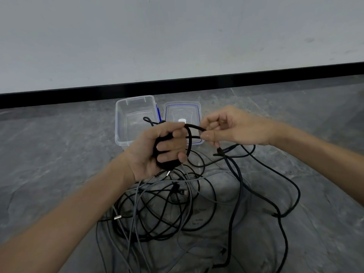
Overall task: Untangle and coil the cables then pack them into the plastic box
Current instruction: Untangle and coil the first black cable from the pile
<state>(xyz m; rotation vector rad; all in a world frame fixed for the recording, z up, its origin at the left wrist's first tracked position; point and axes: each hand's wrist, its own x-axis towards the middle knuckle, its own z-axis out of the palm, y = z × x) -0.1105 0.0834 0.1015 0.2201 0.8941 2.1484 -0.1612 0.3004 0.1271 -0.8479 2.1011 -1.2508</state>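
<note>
- The left hand point(157, 148) is clenched round a black coil point(167, 165). Its fingers point(170, 145) wrap across the front of the bundle, and the thumb is over the top.
- A short looped end sticks up from the coil behind the thumb.
- The right hand point(232, 125) pinches a black cable point(194, 127) between thumb and forefinger. The other fingers are curled into the palm.
- That cable runs as two strands from the coil straight to the pinch, held above the floor point(59, 154).
- Below the right hand the cable drops down into the tangle point(157, 209) of black and grey cables lying on the floor under both hands.
- The box point(118, 123) stands open on the floor beyond the hands, with no cable in it.
- Its lid point(182, 110) lies flat just beside it, on the right.
</note>
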